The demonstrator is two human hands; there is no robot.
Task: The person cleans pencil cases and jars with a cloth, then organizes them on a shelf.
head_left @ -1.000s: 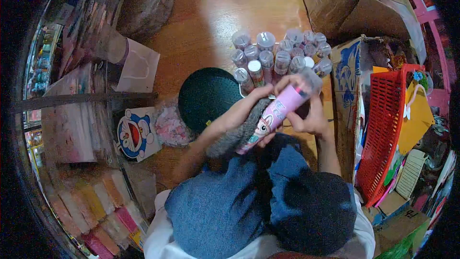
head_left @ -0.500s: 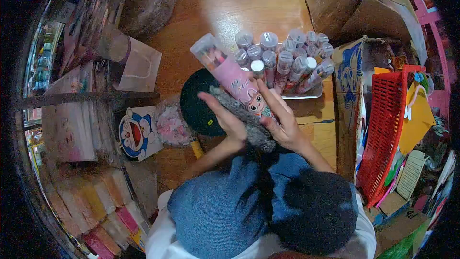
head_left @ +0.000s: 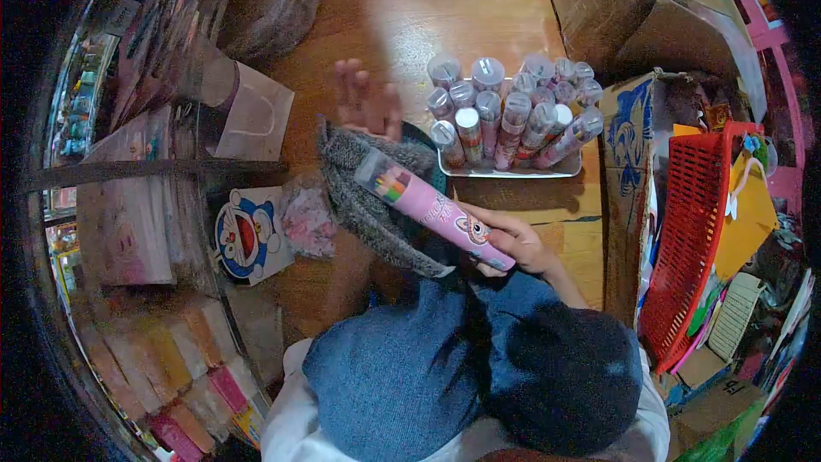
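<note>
My right hand (head_left: 523, 244) is wrapped round the lower end of a pink tube of colored pencils (head_left: 445, 216). The tube has a clear top with pencil tips showing and a cartoon face printed near its base. It tilts up to the left across a grey fuzzy cloth (head_left: 368, 210). Above the cloth, my left hand (head_left: 368, 103) shows stretched, slightly blurred fingers; the cloth hides its palm and wrist. Beyond my right hand, a white tray (head_left: 513, 174) holds several upright pencil tubes (head_left: 513, 120) with clear or white caps.
A dark round object (head_left: 421, 141) is partly covered by the cloth. Cardboard boxes (head_left: 599, 13) and a red plastic basket (head_left: 693, 231) stand on the right. To the left are a cartoon-cat picture (head_left: 248, 235), a pinkish plastic-wrapped bundle (head_left: 308, 222) and shelves of packaged goods (head_left: 145, 222).
My left hand has moved up and left away from the tube, and the cloth has spread out with it. The tube has come lower in my right hand.
</note>
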